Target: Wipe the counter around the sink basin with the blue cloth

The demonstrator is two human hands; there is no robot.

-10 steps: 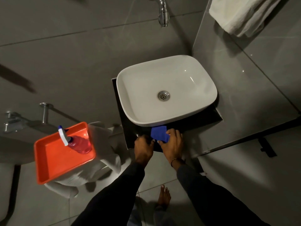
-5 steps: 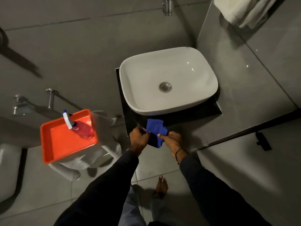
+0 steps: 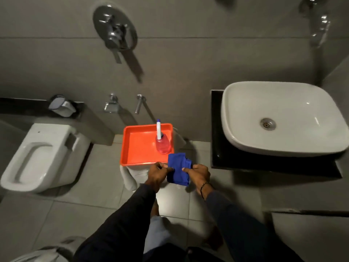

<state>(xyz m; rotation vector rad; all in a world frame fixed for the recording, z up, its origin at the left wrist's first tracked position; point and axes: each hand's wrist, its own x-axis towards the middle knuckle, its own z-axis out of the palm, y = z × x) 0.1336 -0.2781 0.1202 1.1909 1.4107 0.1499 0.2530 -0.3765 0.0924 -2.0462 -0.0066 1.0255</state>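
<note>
Folded blue fabric cloth (image 3: 178, 168) pinched between fingers of left hand (image 3: 157, 174) and right hand (image 3: 198, 173), held beside near-right corner of orange plastic tray (image 3: 139, 146)

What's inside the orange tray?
Inside the orange tray stands one spray bottle with pink liquid, at its far right corner. The rest looks bare. The blue cloth covers the near right corner.

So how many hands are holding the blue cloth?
2. The left hand pinches the folded blue cloth's left edge and the right hand pinches its right edge, just in front of the orange plastic tray.
</note>
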